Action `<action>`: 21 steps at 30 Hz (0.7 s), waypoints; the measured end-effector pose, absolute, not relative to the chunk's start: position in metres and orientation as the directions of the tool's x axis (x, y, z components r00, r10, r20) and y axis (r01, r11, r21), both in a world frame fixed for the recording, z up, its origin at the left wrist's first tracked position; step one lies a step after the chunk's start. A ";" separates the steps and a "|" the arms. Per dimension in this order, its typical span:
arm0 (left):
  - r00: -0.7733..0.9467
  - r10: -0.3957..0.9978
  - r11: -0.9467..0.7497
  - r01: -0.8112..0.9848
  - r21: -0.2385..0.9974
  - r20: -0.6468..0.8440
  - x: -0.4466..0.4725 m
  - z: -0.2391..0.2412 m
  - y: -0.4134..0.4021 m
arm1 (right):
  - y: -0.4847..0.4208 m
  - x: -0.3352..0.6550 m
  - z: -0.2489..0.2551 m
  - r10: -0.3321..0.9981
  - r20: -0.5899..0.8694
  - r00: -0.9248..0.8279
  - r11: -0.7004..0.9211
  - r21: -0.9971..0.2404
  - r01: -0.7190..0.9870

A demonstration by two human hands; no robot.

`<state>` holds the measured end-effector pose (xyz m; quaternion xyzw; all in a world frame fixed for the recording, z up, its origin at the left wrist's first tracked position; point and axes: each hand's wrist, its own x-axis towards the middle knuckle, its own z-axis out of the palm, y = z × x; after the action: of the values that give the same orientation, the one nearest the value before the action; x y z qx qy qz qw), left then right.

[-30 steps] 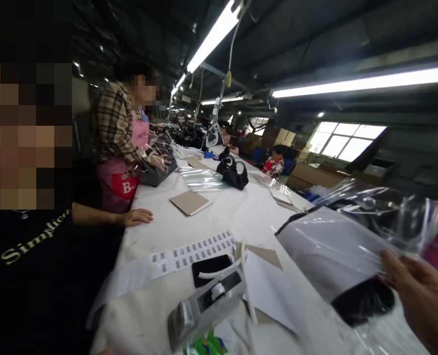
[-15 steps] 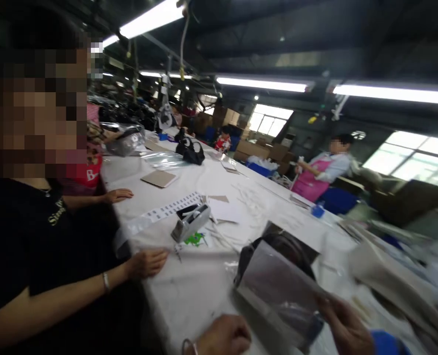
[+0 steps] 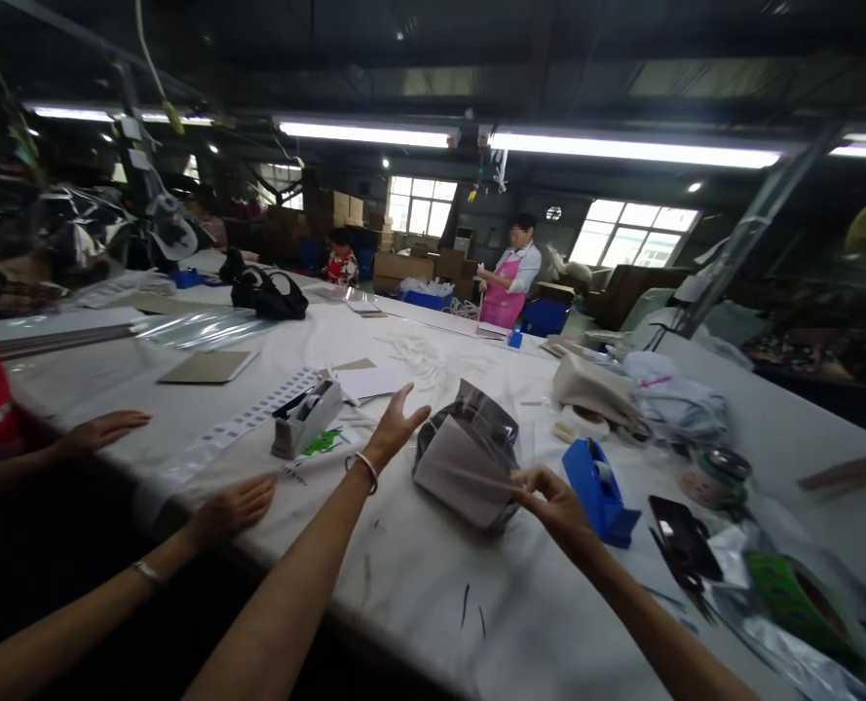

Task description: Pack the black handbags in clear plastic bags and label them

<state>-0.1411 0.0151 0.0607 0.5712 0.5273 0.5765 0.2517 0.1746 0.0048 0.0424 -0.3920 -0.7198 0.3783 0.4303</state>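
Observation:
A dark bag (image 3: 502,417) with a pale grey card (image 3: 458,467) across its near side sits inside a clear plastic bag (image 3: 487,477) on the white table. My right hand (image 3: 545,492) pinches the plastic at its right edge, thumb against fingers. Beyond the table's near edge my left hand (image 3: 395,428), a bangle at the wrist, reaches forward just left of the bag. Its thumb and fingers are apart and hold nothing. Close to it on the left stands a grey tape dispenser (image 3: 307,419) beside small green pieces (image 3: 322,441).
A co-worker's two hands (image 3: 235,504) rest at the table's left edge. To my right are a blue tape dispenser (image 3: 599,492), a phone (image 3: 685,535), a jar (image 3: 717,477) and a green tape roll (image 3: 805,604). Cardboard (image 3: 208,367) and a black bag (image 3: 268,292) lie farther off.
My view has swung right. My left hand has gone from curled near the table edge to stretched forward with fingers spread. My right hand still grips the plastic.

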 end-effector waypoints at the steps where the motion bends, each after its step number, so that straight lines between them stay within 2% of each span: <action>1: -0.168 0.911 -0.315 0.309 0.897 0.377 -0.136 0.067 0.027 | 0.002 0.179 0.042 0.892 0.299 -0.339 0.390 -0.888 0.243; 5: 0.010 0.952 -0.294 0.297 0.908 0.305 -0.116 0.078 0.063 | 0.001 0.197 0.047 0.908 0.228 -0.352 0.336 -0.898 0.284; 12: 0.089 0.967 -0.253 0.296 0.921 0.237 -0.117 0.090 0.074 | 0.033 0.222 0.055 0.946 0.144 -0.290 0.241 -0.912 0.332; 14: 0.062 0.970 -0.242 0.316 0.917 0.235 -0.124 0.093 0.071 | 0.038 0.225 0.059 0.944 0.102 -0.315 0.218 -0.908 0.359; 17: -0.074 0.959 -0.236 0.330 0.914 0.274 -0.132 0.091 0.069 | 0.041 0.222 0.070 0.931 0.059 -0.361 0.197 -0.912 0.359; 19: -0.161 0.949 -0.219 0.274 0.937 0.269 -0.134 0.086 0.072 | 0.041 0.214 0.079 0.926 0.080 -0.370 0.213 -0.918 0.335; 21: -0.171 0.958 -0.197 0.181 0.964 0.228 -0.132 0.079 0.077 | 0.044 0.206 0.084 0.933 0.125 -0.336 0.228 -0.930 0.288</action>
<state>-0.1321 0.0771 0.0791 0.5399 0.5275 0.5542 0.3508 0.2059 0.0441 0.0845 -0.4419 -0.6911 0.4366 0.3695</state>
